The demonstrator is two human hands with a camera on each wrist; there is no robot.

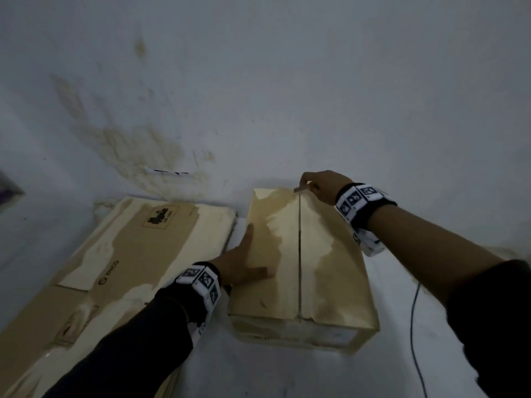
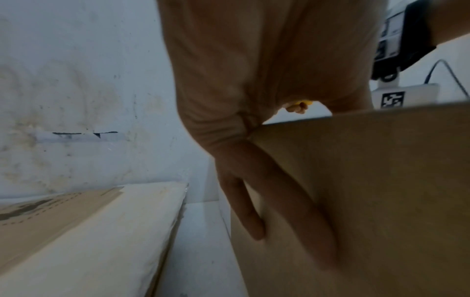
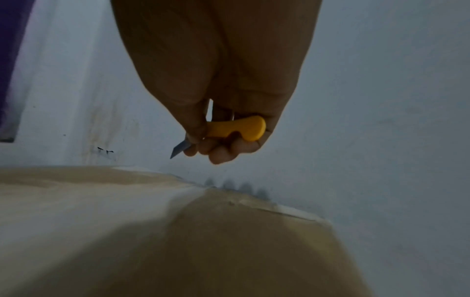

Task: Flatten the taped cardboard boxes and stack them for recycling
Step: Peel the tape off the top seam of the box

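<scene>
The left hand [image 1: 242,264] lies flat on the top of the cardboard box [image 1: 304,268], on its left part. The fingers [image 2: 251,219] are straight and spread, the thumb points toward the middle seam, and they press on the cardboard without gripping anything. In the left wrist view the fingers reach down over the left edge of the box.

The right hand [image 1: 323,186] is at the far end of the box, close to the wall [image 1: 287,81]. It is closed around a small yellow utility knife [image 3: 235,128] — the fingers curl under the handle and the thumb sits on the top of it. The short blade [image 3: 179,150] sticks out to the left and points down toward the far end of the seam. In the right wrist view the blade is a little above the cardboard; if it touches the tape, I cannot tell.

The box stands closed on the white floor [image 1: 287,374], with its far end near the wall. Just beside it, on the left, lies a stack of flattened cardboard [image 1: 120,254]. A thin black cable [image 1: 415,326] runs on the floor at the right of the box
</scene>
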